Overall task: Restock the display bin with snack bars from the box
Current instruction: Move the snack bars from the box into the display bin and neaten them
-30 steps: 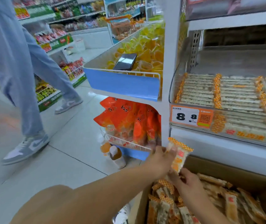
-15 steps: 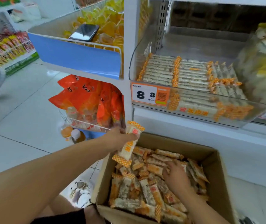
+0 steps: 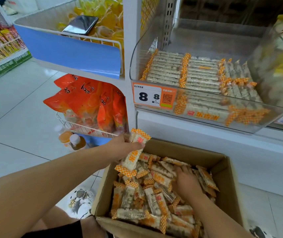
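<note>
An open cardboard box (image 3: 182,149) on the floor is full of orange-and-white wrapped snack bars (image 3: 156,194). My left hand (image 3: 123,148) grips a small stack of bars (image 3: 136,150) above the box's far left corner. My right hand (image 3: 187,183) lies palm down on the loose bars inside the box, its fingertips buried among them. Above, on the white shelf, the clear display bin (image 3: 138,48) holds neat rows of the same bars (image 3: 199,73), with its upper part unfilled. An orange price tag (image 3: 154,97) sits on the bin's front.
Left of the bin a blue-fronted wire basket (image 3: 72,50) holds yellow packs and a phone (image 3: 82,24). Orange bags (image 3: 89,103) hang in a lower wire rack. Two bottles (image 3: 72,140) stand on the floor. Another clear bin (image 3: 281,62) adjoins on the right.
The view swung down and right, and the walking person left the picture. My left hand keeps its bars. My right hand moved from beside the left hand deeper into the box.
</note>
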